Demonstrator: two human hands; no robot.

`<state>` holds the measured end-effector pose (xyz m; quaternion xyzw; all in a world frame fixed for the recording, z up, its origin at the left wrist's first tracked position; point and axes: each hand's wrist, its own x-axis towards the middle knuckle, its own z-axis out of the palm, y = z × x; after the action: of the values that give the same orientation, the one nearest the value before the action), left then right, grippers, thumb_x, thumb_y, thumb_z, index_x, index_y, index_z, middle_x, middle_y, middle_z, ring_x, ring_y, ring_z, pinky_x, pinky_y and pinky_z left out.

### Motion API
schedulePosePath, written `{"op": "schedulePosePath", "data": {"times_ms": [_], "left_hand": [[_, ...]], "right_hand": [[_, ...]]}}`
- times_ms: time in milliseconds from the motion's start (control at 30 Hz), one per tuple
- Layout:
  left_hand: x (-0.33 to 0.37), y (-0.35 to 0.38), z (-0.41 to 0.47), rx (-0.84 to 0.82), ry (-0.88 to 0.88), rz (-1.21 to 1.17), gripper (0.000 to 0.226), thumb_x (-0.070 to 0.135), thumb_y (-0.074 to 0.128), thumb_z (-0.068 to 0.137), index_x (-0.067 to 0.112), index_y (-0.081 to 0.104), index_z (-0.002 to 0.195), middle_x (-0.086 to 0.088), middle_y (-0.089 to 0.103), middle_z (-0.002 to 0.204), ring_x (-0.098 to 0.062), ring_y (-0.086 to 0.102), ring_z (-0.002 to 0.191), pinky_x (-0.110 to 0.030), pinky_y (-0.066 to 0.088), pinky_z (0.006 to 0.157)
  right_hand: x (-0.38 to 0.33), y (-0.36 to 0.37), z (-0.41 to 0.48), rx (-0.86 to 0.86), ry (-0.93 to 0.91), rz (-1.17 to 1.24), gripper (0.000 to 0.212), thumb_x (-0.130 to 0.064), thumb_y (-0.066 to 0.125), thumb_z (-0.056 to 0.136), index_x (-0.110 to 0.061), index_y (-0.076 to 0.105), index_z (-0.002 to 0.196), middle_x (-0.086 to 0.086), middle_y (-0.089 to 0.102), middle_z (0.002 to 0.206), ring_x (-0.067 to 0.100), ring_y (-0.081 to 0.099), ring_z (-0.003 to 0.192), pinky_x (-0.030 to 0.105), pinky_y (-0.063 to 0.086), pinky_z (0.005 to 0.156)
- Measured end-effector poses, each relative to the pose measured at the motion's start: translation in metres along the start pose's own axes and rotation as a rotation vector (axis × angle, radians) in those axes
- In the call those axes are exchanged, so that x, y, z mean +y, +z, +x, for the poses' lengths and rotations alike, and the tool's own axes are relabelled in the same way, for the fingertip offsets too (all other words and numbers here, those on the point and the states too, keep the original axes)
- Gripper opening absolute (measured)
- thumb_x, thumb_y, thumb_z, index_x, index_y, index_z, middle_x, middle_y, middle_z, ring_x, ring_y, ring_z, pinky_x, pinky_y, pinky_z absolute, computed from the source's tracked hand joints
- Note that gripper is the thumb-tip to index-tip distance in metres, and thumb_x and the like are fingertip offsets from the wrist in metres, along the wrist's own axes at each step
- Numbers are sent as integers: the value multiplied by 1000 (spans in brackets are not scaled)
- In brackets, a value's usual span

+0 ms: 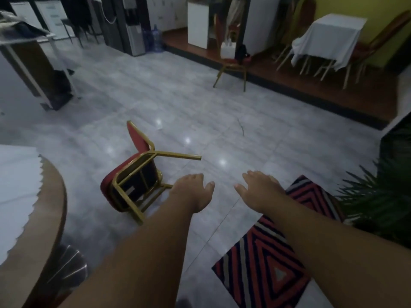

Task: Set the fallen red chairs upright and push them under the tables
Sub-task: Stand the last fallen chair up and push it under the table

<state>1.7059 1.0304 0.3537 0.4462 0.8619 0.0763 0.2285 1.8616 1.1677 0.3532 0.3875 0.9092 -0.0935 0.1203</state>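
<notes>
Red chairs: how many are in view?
3: fallen chair near the round table, upright chair by the wooden step, third chair beside the white-draped table; others may be hidden.

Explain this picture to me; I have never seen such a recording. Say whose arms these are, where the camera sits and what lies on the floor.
No machine here: a person wears one wide camera on the head, looking forward and down. The arms are that person's own: the left hand and right hand reach forward, fingers relaxed, holding nothing. On the tiled floor a red chair lies tipped over near a round table. A striped rug lies on the right.
</notes>
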Motion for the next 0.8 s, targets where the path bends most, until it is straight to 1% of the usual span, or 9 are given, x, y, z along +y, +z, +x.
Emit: {"op": "schedulePosePath", "data": {"times_ms": [133, 233, 300, 400, 600, 700, 800], "left_hand": [[13, -16, 84, -8, 25, 66, 66, 52, 28, 106, 7, 35, 154, -15, 38, 160, -30, 34, 147, -42, 25, 120], [28, -22, 146, -46, 33, 73, 66, 52, 30, 105, 7, 35, 154, -15, 38, 160, -31, 33, 147, -42, 24, 120], [39, -25, 191, -43, 30, 75, 66, 51, 31, 105, 6, 36, 153, -16, 39, 158, -32, 34, 146, -42, 26, 120], [58, -33, 254, -17, -19, 57, 64, 50, 33, 105, 5, 40, 150, -17, 44, 154, -32, 38, 143, -42, 28, 120], [100, -66, 361, 4, -110, 4, 65, 49, 32, 106, 6, 32, 155, -14, 36, 160, -29, 32, 148, -39, 23, 122], [109, -87, 412, 39, -162, -55, 64, 49, 31, 107, 6, 34, 154, -15, 38, 159, -31, 34, 146, -40, 24, 121], [105, -101, 463, 46, -202, -79, 63, 48, 32, 107, 6, 35, 153, -16, 40, 157, -32, 37, 144, -41, 26, 119]], "right_hand": [[20, -16, 73, 3, 25, 40, 70, -60, 22, 102, -17, 23, 158, 1, 19, 167, 19, 15, 153, 42, 11, 124], [44, -22, 131, -26, 32, 57, 71, -61, 22, 102, -17, 22, 158, 2, 18, 167, 19, 14, 154, 41, 10, 124], [64, -29, 173, -51, 18, 46, 71, -60, 22, 102, -16, 21, 158, 2, 16, 168, 19, 12, 154, 42, 9, 124], [100, -52, 235, -57, -30, 10, 71, -59, 23, 103, -16, 21, 158, 2, 16, 168, 19, 12, 154, 41, 8, 124], [160, -110, 356, -81, -106, -44, 70, -58, 22, 103, -16, 20, 158, 3, 14, 168, 18, 10, 154, 41, 6, 124], [171, -129, 419, -94, -144, -72, 69, -57, 22, 103, -15, 21, 158, 3, 15, 168, 19, 11, 154, 41, 7, 124], [167, -141, 481, -97, -207, -88, 68, -57, 23, 104, -15, 21, 158, 3, 15, 168, 18, 12, 154, 40, 7, 123]]}}
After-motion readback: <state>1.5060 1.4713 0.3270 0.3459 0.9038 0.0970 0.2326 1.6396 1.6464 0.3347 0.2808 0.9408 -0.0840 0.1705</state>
